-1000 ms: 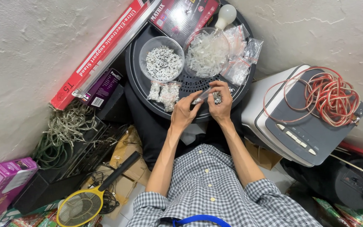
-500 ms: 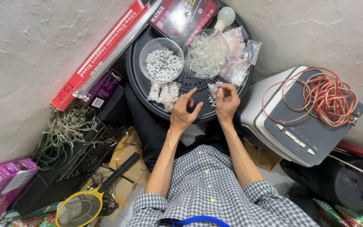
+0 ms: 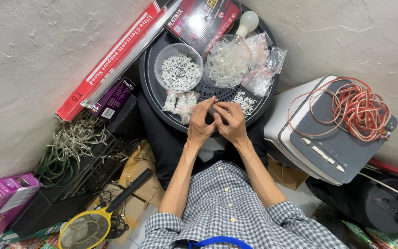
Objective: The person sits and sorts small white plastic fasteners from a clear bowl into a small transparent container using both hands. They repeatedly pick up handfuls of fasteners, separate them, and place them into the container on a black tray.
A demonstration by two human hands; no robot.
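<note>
left hand [image 3: 200,123] + right hand [image 3: 230,121] fingertips pinched together at 6 o'clock of round black perforated tray [image 3: 153,94] | held item hidden, cannot tell (likely one of the small white plastic clips [image 3: 244,101], loose pile at 3 o'clock of hands) | light, stiff, slippery, easily dropped | grip by fingertip pinch on the clip body | clear bowl of white clips [image 3: 179,71] at 11 o'clock

— Small clear plastic bag [image 3: 218,112], pinched between fingertips over round black tray's [image 3: 150,87] near rim.
— Beside it?
— Loose white clips [image 3: 244,101] just right; filled bags [image 3: 180,102] lying left.
</note>
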